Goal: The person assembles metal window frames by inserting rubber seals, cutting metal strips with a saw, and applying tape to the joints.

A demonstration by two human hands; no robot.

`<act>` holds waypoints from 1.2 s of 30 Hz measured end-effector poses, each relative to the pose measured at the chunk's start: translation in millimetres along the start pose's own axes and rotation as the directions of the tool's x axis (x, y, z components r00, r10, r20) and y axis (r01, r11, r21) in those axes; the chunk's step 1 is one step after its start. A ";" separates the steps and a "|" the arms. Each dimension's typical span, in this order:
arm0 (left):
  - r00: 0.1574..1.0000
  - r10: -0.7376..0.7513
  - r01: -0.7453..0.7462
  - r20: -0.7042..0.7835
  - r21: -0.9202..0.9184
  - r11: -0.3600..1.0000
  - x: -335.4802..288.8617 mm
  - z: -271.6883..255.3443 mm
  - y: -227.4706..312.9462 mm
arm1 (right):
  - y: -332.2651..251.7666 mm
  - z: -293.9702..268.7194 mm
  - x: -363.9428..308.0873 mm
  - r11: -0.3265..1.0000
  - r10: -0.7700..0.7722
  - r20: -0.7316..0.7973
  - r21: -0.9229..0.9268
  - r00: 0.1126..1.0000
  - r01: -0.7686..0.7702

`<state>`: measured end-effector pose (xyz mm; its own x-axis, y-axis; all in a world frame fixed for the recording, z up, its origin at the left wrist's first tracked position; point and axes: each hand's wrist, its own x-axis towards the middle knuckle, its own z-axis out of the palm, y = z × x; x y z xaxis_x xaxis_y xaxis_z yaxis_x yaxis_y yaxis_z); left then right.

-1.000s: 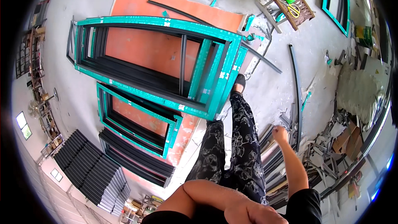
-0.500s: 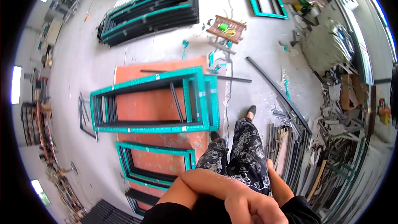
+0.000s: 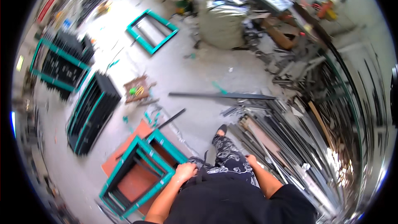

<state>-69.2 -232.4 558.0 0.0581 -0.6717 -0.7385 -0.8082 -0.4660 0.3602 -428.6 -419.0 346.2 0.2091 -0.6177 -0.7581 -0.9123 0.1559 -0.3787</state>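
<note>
My left hand (image 3: 186, 171) hangs in front of my left thigh, by the corner of a teal-edged rectangular frame (image 3: 166, 179). Its fingers are curled in, and whatever may be inside them is hidden. I cannot tell whether it touches the frame or my patterned black trousers (image 3: 229, 154). At my right thigh is my right hand (image 3: 251, 160), low against the trouser leg, its fingers blurred and mostly out of sight. A second teal-edged frame (image 3: 171, 149) lies by the first, over an orange-red board (image 3: 112, 159) on the floor.
Long dark profiles and strips (image 3: 286, 141) lie piled to my right. A dark bar (image 3: 222, 95) crosses the floor ahead, with a stuffed pale sack (image 3: 222, 20) beyond. Stacked dark frames (image 3: 92, 114), a brown stand (image 3: 137, 90) and a lone teal frame (image 3: 152, 32) are farther left.
My view has swung right, so the frames sit farther left and lower. My left arm, earlier folded across my body, now hangs by my left thigh. My right hand stays by the right thigh.
</note>
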 end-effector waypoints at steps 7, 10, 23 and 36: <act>0.950 0.055 -0.095 -0.308 -0.115 0.989 117.0 -129.7 81.2 | -45.2 -87.4 64.8 0.863 0.119 0.057 0.489 0.991 -0.131; 0.901 0.134 -0.233 -0.412 -0.199 0.952 170.4 -156.5 67.4 | -82.2 -112.7 62.2 0.698 0.084 0.061 0.709 0.995 -0.102; 0.980 -0.121 0.109 -0.156 -0.086 0.990 464.0 -286.0 -10.2 | -18.9 -80.2 138.0 0.580 0.583 0.029 0.685 0.812 -0.441; 0.993 -0.012 -0.034 -0.119 -0.372 0.928 743.3 -631.7 66.5 | -350.5 -399.7 284.8 0.868 0.359 -0.483 0.488 0.799 -0.095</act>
<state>290.4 -1126.5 393.0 0.1367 -0.7298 -0.6698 -0.5337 -0.6239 0.5709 -190.0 -957.6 475.3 -0.3306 -0.8097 -0.4849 -0.6396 0.5700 -0.5157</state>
